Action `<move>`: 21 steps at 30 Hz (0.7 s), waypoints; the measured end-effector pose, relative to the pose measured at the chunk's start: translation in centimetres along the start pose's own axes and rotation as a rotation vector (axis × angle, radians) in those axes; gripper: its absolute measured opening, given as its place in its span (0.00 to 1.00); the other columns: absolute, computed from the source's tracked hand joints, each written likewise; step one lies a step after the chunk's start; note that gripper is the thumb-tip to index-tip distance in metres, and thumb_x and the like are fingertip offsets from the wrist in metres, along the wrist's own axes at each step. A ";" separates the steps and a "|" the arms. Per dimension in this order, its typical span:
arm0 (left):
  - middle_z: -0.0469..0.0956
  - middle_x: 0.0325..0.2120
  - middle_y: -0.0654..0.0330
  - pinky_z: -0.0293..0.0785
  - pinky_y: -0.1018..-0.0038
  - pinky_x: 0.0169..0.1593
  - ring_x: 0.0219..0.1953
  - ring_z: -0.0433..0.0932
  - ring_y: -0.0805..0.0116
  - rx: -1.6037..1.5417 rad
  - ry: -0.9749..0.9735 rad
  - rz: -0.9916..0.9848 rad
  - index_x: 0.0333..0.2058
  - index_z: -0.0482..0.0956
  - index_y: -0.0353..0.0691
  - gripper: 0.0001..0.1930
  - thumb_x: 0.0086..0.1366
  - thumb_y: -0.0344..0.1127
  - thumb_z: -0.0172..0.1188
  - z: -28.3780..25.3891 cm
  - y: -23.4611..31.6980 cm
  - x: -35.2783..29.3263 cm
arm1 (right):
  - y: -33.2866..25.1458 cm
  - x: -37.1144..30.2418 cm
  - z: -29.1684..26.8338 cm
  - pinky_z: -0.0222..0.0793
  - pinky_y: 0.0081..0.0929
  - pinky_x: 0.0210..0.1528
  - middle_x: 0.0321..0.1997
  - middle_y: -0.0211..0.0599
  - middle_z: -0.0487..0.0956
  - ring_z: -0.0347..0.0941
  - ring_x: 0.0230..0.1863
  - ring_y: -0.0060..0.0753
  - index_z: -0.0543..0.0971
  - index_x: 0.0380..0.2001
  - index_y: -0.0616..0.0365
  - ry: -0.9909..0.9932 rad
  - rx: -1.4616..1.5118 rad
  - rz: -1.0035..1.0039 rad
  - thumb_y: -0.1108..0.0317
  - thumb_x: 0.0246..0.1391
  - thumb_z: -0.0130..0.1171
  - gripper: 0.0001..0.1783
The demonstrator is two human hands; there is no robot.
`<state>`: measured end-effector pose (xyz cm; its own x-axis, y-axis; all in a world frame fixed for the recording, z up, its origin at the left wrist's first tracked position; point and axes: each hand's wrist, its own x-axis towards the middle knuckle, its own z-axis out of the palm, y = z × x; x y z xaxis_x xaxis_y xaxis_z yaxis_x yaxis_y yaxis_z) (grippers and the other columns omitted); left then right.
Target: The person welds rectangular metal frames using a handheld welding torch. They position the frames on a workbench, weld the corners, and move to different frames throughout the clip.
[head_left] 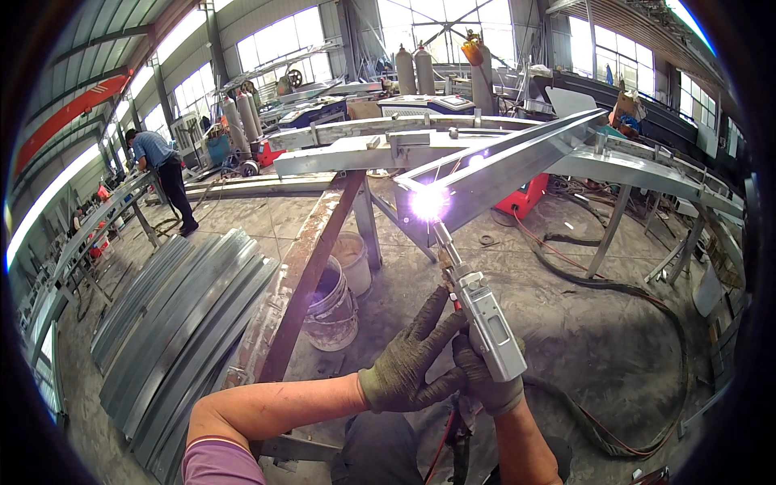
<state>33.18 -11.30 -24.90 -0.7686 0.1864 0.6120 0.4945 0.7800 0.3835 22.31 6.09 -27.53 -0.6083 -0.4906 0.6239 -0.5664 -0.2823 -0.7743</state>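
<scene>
In the head view, the right hand (485,378), in a dark green glove, is wrapped around the grey, boxy handle of a torch (489,323); its fingers are partly hidden. The left hand (414,356), gloved likewise, is half open beside it, fingers stretched forward along the handle's left side, thumb close to the right hand; whether its fingertips press on the torch I cannot tell. The torch slants up and away, its tip at a white-violet glare (428,202) on the near end of a silvery metal profile (513,182), which slopes up rightward over a curved beam (647,171). A rusty brown beam (305,279), two grimy buckets (330,319) and stacked metal strips (190,303) are to the left.
</scene>
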 end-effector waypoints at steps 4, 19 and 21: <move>0.44 0.82 0.29 0.54 0.45 0.81 0.84 0.45 0.28 0.021 -0.004 -0.004 0.83 0.51 0.33 0.51 0.73 0.48 0.71 0.1 0.1 0.0 | -0.5 0.0 0.1 0.73 0.26 0.27 0.29 0.24 0.82 0.77 0.28 0.16 0.87 0.42 0.63 -0.016 0.105 0.098 0.80 0.65 0.68 0.04; 0.44 0.82 0.27 0.56 0.45 0.81 0.84 0.46 0.28 0.000 -0.008 -0.029 0.83 0.50 0.32 0.52 0.73 0.48 0.71 0.4 0.2 -0.5 | 0.1 0.0 0.2 0.72 0.25 0.28 0.32 0.25 0.82 0.76 0.30 0.14 0.87 0.43 0.63 -0.019 0.053 -0.031 0.79 0.65 0.68 0.05; 0.45 0.82 0.28 0.57 0.45 0.80 0.84 0.46 0.28 0.007 -0.006 -0.022 0.82 0.50 0.32 0.51 0.73 0.47 0.71 0.3 0.3 -0.4 | 0.6 -0.4 0.2 0.72 0.25 0.27 0.31 0.25 0.82 0.76 0.29 0.14 0.87 0.41 0.62 -0.021 0.197 0.105 0.80 0.65 0.68 0.04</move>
<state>33.48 -11.00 -25.23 -0.7816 0.1721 0.5995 0.4742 0.7884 0.3918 22.34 6.02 -28.26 -0.6457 -0.5420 0.5378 -0.3797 -0.3832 -0.8420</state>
